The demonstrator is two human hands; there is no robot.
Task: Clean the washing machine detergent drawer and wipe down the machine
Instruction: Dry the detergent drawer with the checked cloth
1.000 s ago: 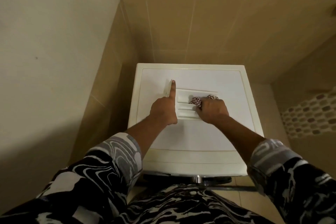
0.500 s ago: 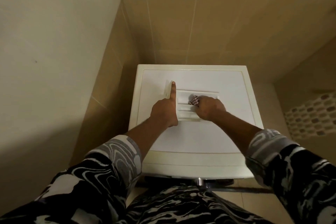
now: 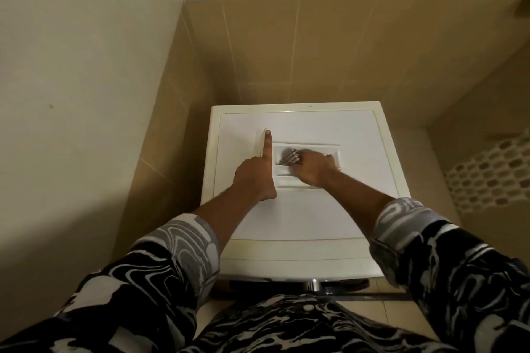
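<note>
Cloth (image 3: 289,156), gripped in R hand (image 3: 314,167) w/ curled fingers, is lying at 10 o'clock from that hand in detergent drawer (image 3: 286,180), long axis running 9–3 on washing machine (image 3: 301,218) top; L hand (image 3: 253,178), index straight, is propping flap (image 3: 259,142) at 9.

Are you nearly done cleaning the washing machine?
Not yet. Done: the flap is lifted, propped by the left hand with one straight finger. In hand: the right hand rubs a checked cloth inside the detergent drawer. Left: probably wiping down the machine top.
</note>
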